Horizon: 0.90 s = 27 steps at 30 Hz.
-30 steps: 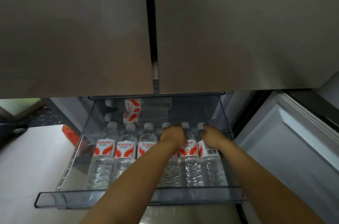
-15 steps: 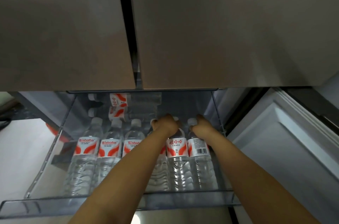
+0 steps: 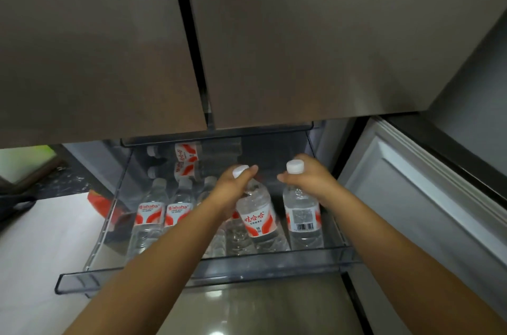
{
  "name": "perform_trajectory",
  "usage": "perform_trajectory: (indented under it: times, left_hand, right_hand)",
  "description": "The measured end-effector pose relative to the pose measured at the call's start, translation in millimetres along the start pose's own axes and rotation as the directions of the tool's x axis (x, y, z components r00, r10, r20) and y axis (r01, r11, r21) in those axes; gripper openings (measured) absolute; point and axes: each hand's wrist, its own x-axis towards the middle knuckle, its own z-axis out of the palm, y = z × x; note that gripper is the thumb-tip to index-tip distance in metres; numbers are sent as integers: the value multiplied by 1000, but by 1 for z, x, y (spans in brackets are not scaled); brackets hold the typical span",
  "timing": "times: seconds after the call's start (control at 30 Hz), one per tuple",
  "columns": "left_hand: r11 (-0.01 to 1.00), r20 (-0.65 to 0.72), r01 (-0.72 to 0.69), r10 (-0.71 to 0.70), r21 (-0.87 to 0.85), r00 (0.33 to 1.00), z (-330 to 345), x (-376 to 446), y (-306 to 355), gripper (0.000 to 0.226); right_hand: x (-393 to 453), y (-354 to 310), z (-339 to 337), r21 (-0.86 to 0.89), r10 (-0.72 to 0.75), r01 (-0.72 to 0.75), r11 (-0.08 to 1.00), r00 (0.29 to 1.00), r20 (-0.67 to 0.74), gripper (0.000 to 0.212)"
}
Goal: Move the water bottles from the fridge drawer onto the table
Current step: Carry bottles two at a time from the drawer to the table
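Fridge drawer [image 3: 208,277]: clear plastic, pulled out; its front rim runs across below my forearms. Above it, two closed grey fridge doors [image 3: 301,41] overhang the back of the drawer. To the right, an open door panel [image 3: 428,214] stands just beside the drawer's right edge.

Contents, left side of the drawer: two water bottles lying side by side with red-and-white labels [image 3: 149,214], caps toward the back; a third is partly hidden under my left forearm. Back left corner: two more bottles [image 3: 186,161] stacked crosswise.

My left hand [image 3: 233,186]: fingers curled round the neck of a bottle [image 3: 258,218], white cap showing above my fist, bottle tilted with its base still low in the drawer near the front rim.

My right hand [image 3: 310,181]: fingers wrapped round the neck of a second bottle [image 3: 303,218], barcode side facing me, held nearly upright at the drawer's right front corner.

Left of the drawer: pale floor [image 3: 41,238].
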Motion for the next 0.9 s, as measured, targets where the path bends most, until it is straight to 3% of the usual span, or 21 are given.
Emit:
perform_trajectory:
  times: [0.13, 0.33, 0.47, 0.57, 0.77, 0.9]
  left_hand:
    - [993, -84, -122, 121, -7, 989, 4, -22, -5, 19]
    - [936, -74, -343, 349, 84, 934, -4, -51, 26, 7]
    - [844, -80, -526, 535, 107, 841, -24, -81, 49, 21]
    - [794, -177, -595, 608, 123, 774, -49, -107, 62, 25]
    - [742, -373, -661, 648, 113, 664, -112, -167, 75, 15]
    - [729, -530, -644, 650, 232, 544, -162, -230, 64, 19]
  right_hand:
    - [-24, -1, 1, -63, -111, 105, 992, 990, -92, 36]
    - [-45, -36, -14, -67, -286, 280, 958, 951, -120, 38]
    - [-66, -69, -16, -74, -426, 420, 905, 889, -167, 40]
    - [-85, -91, -6, -58, -502, 499, 865, 856, -125, 39]
    - [-123, -138, 42, 17, -625, 625, 780, 780, 17, 38]
    - [-166, -170, 93, 77, -704, 700, 710, 705, 83, 38]
